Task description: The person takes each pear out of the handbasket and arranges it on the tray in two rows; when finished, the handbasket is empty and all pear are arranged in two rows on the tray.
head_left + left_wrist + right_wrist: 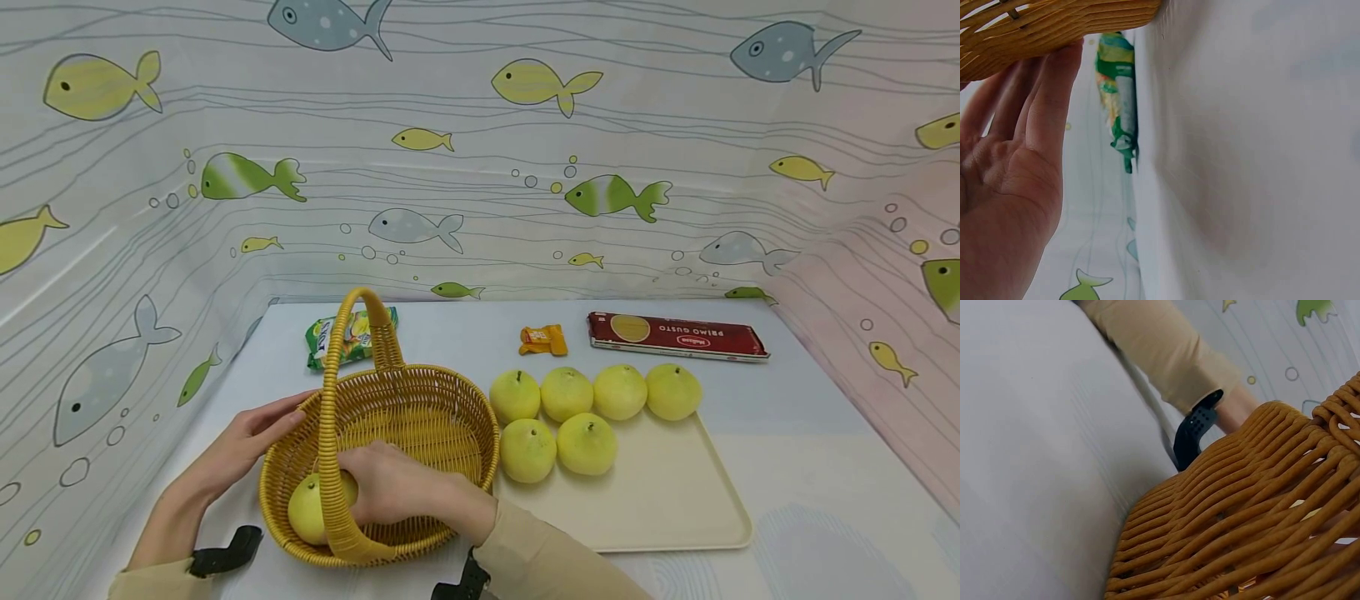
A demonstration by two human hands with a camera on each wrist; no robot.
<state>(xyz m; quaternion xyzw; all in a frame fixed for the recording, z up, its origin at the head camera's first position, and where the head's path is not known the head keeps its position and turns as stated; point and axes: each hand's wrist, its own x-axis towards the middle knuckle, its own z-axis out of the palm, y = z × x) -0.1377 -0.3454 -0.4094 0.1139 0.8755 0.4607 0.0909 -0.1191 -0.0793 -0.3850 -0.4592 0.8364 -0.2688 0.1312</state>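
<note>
A wicker basket with a tall arched handle stands at the left front of the table. My left hand touches its left rim; in the left wrist view its fingers lie straight against the weave. Inside the basket, my right hand grips a round yellow-green fruit, partly covered by the handle. My right fingertips are hidden behind the handle and fruit; the right wrist view shows mostly the basket's woven side.
Several like fruits sit in two rows on a cream tray right of the basket. Behind are a green snack bag, a small orange packet and a long dark-red biscuit pack. Fish-patterned sheeting walls the table.
</note>
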